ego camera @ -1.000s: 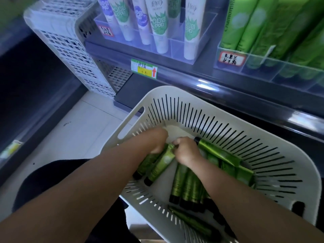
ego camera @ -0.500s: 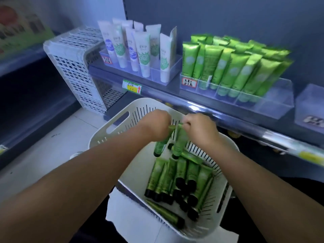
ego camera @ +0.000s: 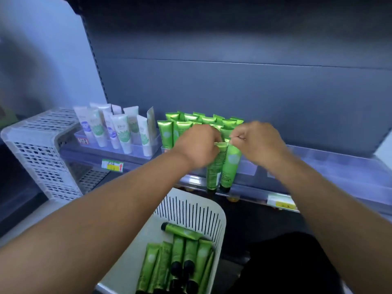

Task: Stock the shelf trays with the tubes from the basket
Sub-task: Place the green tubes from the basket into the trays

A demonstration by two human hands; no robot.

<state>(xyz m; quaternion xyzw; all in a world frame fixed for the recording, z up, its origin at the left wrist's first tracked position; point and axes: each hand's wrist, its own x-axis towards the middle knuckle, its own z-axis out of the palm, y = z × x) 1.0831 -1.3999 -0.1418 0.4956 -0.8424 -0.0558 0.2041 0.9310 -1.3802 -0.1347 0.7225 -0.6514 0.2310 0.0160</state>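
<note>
Left hand (ego camera: 197, 145) & right hand (ego camera: 257, 141) each pinching a green tube (ego camera: 230, 166) by its crimped top, dangling caps-down in front of the packed shelf tray (ego camera: 246, 169), basket (ego camera: 214, 211) below w/ more; prob could slip, or topple standing tubes (ego camera: 165, 132) when squeezed in.

Dim, bluish light; glare streaks the shelf edge (ego camera: 250, 193) toward 5 o'clock. Motion blur softens both hands (the right hand (ego camera: 257, 143) most). Wide-angle bending curves the frame's edges, and dark shadow fills the 12 o'clock area.
</note>
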